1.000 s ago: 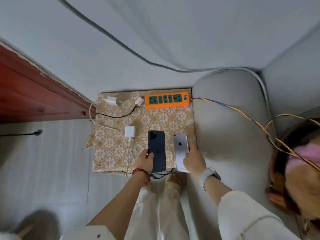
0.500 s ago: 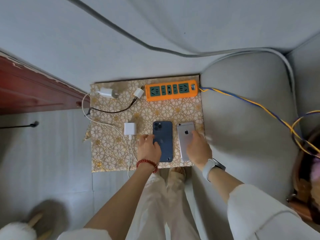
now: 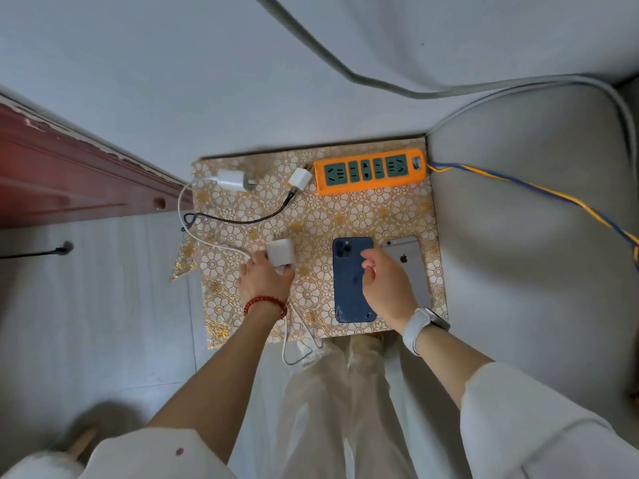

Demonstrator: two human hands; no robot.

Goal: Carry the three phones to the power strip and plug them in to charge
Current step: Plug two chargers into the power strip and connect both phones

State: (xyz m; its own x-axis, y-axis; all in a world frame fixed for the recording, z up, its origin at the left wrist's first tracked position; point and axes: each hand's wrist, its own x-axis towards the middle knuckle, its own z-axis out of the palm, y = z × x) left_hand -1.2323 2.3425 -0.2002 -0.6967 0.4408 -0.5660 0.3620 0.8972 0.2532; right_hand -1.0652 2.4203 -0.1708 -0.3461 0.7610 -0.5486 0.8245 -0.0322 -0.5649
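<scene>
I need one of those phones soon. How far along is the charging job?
Early. Done: two phones, the blue phone and the silver phone, lie on the patterned mat; no third shows. In hand: the left hand touches the nearest white charger; the right hand hovers over the phones. Left: every socket on the orange power strip is empty.

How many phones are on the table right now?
2: the blue phone lies face down near the front edge, the silver phone beside it on the sofa side. A third isn't visible; the right hand may hide more.
</scene>
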